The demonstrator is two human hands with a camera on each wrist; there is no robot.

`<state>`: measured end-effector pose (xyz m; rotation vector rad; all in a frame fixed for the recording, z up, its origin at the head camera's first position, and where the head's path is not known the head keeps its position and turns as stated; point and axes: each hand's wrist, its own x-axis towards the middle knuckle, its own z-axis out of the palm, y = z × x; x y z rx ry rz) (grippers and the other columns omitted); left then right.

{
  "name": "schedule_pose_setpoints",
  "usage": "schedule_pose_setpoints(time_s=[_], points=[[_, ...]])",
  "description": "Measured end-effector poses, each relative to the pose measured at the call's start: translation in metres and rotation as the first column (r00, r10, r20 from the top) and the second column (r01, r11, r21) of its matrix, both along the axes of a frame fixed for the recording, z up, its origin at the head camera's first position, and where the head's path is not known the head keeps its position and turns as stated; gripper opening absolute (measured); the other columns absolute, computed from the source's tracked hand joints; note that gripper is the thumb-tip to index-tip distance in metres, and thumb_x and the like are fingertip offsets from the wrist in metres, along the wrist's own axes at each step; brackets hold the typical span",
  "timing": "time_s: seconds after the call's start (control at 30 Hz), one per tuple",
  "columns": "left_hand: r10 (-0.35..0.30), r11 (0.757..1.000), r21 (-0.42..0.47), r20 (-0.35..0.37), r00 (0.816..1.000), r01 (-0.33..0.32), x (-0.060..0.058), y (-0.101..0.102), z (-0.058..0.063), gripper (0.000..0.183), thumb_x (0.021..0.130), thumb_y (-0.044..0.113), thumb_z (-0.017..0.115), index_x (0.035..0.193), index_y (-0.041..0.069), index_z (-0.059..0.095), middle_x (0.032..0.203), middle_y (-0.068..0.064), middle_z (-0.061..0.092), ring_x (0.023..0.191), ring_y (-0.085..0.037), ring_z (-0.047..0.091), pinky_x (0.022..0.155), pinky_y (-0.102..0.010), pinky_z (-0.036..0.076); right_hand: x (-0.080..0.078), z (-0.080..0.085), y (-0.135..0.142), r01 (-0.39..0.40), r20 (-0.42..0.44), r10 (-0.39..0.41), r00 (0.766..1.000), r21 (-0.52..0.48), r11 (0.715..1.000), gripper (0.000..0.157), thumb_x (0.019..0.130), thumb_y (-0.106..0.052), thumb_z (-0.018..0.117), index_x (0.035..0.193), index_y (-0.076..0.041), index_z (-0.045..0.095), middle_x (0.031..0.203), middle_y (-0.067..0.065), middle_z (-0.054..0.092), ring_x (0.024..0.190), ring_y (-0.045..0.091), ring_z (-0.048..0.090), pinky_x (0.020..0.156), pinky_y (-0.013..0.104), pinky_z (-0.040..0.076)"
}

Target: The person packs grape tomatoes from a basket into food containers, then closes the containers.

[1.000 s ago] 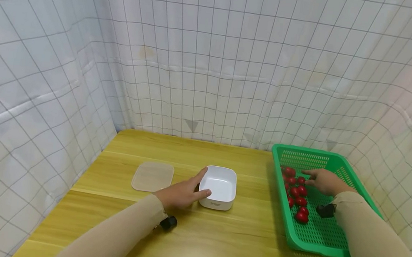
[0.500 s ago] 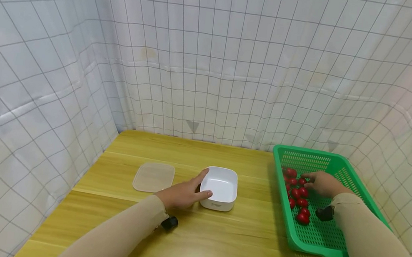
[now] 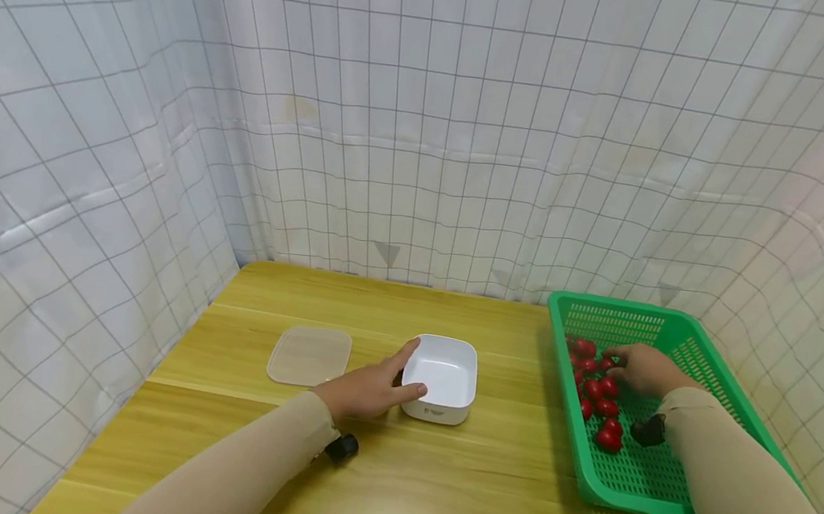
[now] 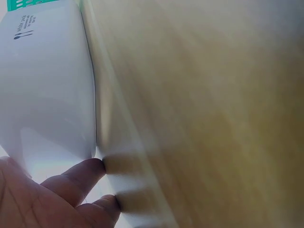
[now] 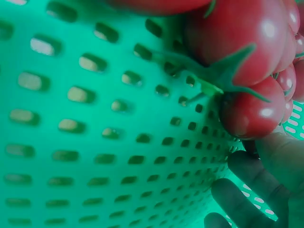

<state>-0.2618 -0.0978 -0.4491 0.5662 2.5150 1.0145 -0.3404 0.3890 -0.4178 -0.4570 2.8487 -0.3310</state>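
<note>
A square white food container (image 3: pixel 435 411) stands lidless on the wooden table. My left hand (image 3: pixel 365 388) rests against its left side with thumb and index finger spread, both tips at the rim. In the left wrist view, other fingertips (image 4: pixel 97 164) lie low beside the container's wall (image 4: pixel 47 90). My right hand (image 3: pixel 646 369) is inside the green basket (image 3: pixel 587 486), its thumb and index finger around a small red cherry tomato (image 3: pixel 607 365). The right wrist view shows the thumb (image 5: pixel 280 152) against a cherry tomato (image 5: pixel 251 109) with a green stem; other fingers are loosely bent below.
More cherry tomatoes (image 3: pixel 608 438) lie along the basket's left side. A flat translucent lid (image 3: pixel 309 356) lies on the table (image 3: pixel 387 489) left of the container. Gridded white curtains (image 3: pixel 466 171) enclose the table at the back and sides.
My right thumb and index finger have closed in around a cherry tomato in the basket. The left hand and container keep their places; the whole view has shifted slightly.
</note>
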Motion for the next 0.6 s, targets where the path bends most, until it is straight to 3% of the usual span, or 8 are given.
schedule_pose_setpoints(time_s=[0.3, 0.5, 0.6], points=[[0.004, 1.000, 0.003, 0.002, 1.000, -0.004, 0.0000, 0.0003, 0.0004, 0.094, 0.104, 0.064, 0.052, 0.171, 0.030, -0.004, 0.176, -0.009, 0.021, 0.156, -0.032, 0.036, 0.126, -0.054, 0.033, -0.0006, -0.0016, -0.0016, -0.021, -0.036, 0.021, 0.999, 0.016, 1.000, 0.044, 0.100, -0.014, 0.067, 0.136, 0.011, 0.061, 0.110, 0.027, 0.075, 0.100, 0.040, 0.072, 0.085, 0.056, 0.058], [0.012, 1.000, 0.002, 0.009, 1.000, -0.012, 0.0003, 0.0012, 0.0023, 0.094, 0.104, 0.064, 0.053, 0.171, 0.029, -0.002, 0.176, -0.010, 0.021, 0.157, -0.034, 0.035, 0.126, -0.055, 0.031, -0.0028, -0.0036, 0.0003, 0.004, -0.034, -0.004, 0.999, -0.001, 1.000, 0.046, 0.101, -0.016, 0.066, 0.137, 0.011, 0.061, 0.118, 0.032, 0.072, 0.106, 0.046, 0.070, 0.089, 0.059, 0.057], [0.014, 1.000, 0.002, 0.009, 1.000, -0.014, -0.0003, 0.0014, 0.0019, 0.094, 0.104, 0.064, 0.053, 0.171, 0.029, -0.002, 0.176, -0.010, 0.022, 0.157, -0.033, 0.036, 0.126, -0.055, 0.032, -0.0039, -0.0023, 0.0010, 0.012, -0.042, -0.012, 0.999, -0.009, 1.000, 0.047, 0.100, -0.016, 0.066, 0.138, 0.011, 0.060, 0.116, 0.030, 0.073, 0.102, 0.042, 0.071, 0.085, 0.056, 0.058]])
